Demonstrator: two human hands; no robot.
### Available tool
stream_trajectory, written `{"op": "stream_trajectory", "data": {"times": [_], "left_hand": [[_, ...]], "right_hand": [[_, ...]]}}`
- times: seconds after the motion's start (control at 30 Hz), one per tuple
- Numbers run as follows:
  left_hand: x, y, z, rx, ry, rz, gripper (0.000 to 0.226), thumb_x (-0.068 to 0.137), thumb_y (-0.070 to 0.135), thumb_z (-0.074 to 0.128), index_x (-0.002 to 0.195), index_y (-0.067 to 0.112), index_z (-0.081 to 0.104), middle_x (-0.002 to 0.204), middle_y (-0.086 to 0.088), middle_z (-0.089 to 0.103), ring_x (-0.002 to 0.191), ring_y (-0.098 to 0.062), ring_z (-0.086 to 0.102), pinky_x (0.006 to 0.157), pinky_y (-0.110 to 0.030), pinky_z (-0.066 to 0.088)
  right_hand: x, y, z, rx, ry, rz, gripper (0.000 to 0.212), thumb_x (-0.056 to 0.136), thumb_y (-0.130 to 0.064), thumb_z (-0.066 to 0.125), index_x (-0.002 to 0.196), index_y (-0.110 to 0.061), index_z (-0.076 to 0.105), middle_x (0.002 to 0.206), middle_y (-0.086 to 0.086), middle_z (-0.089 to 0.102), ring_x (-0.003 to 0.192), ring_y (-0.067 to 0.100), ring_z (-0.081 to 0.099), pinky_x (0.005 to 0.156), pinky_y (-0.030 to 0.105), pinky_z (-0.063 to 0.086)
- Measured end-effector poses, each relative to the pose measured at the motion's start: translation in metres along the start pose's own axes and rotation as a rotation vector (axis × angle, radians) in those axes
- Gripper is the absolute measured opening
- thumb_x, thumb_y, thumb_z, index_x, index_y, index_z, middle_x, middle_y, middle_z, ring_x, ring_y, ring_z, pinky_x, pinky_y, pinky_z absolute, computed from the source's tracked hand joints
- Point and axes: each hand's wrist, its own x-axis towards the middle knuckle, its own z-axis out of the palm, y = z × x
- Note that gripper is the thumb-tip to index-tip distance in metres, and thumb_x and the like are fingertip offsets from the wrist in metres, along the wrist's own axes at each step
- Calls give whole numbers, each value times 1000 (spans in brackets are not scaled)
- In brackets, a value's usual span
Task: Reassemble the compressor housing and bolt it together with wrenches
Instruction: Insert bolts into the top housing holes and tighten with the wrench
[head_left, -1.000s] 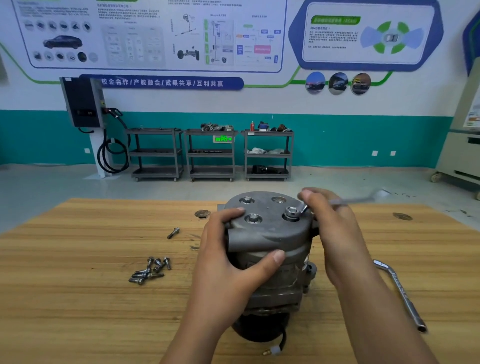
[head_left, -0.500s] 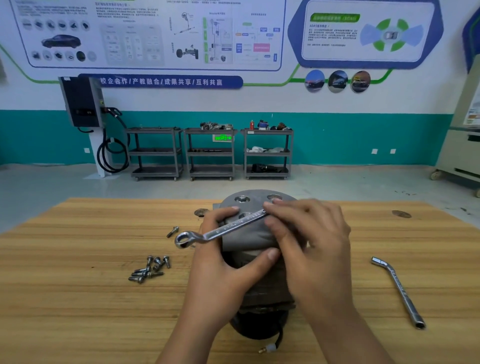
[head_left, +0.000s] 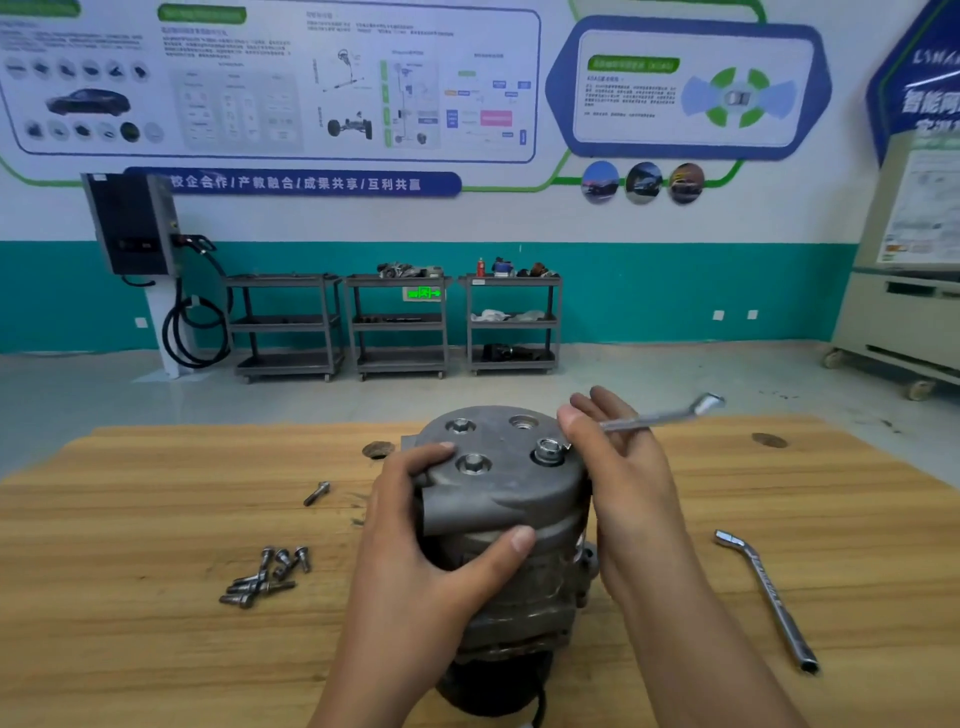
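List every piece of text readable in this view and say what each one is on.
"校企合作 / 产教融合 / 成果共享 / 互利共赢": dark blue banner strip on the wall.
"智能网": partly cut off, blue wall panel at the right edge.
Green exit sign behind the grey carts: glyphs too blurred.
White wall posters: small print unreadable.
Bent steel wrench on the wooden table: engraving illegible.

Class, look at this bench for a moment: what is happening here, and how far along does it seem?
A person steadies an upright compressor housing with the left hand. The right hand holds a ring wrench seated on one bolt on the housing's top face. A cluster of loose bolts and a single bolt lie on the wooden table to the left; a socket wrench lies to the right.
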Motion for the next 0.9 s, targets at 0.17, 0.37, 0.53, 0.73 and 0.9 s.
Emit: {"op": "stream_trajectory", "data": {"times": [0.17,0.37,0.53,0.73,0.9], "left_hand": [[2,1,-1,-51,-21,-27,69,42,55,76,104,50,49,104,32,54,101,-5,61,88,-41,53],[0,-2,-4,-121,2,15,63,43,49,79,99,48,51,104,20,62,94,-4,65,81,-26,54],[1,-2,0,-77,-2,23,63,44,51,77,100,56,49,102,23,62,97,-1,63,84,-31,52],[0,1,1,-25,-16,-16,67,44,58,75,105,53,47,108,28,51,104,-9,59,87,-42,53],[-1,2,1,-16,-3,-18,69,43,60,75,105,54,46,107,33,51,98,3,59,85,-37,54]], "right_hand": [[-35,16,10,-176,113,-516,14,81,-37,61,91,-35,70,107,-14,67,114,0,54,94,17,43],[-44,11,-1,-626,-68,-801,35,92,-31,48,127,-26,53,112,-21,57,112,8,43,96,46,40],[-29,-30,8,-818,-125,-669,22,82,-42,59,96,-34,73,78,-23,51,91,9,40,83,39,34],[5,-49,26,-1159,-112,-299,14,83,-44,58,79,-32,55,99,-6,50,108,19,37,81,35,27],[18,-23,4,-614,-148,90,41,75,-44,59,106,-17,61,113,4,62,105,21,57,86,40,50]]}}
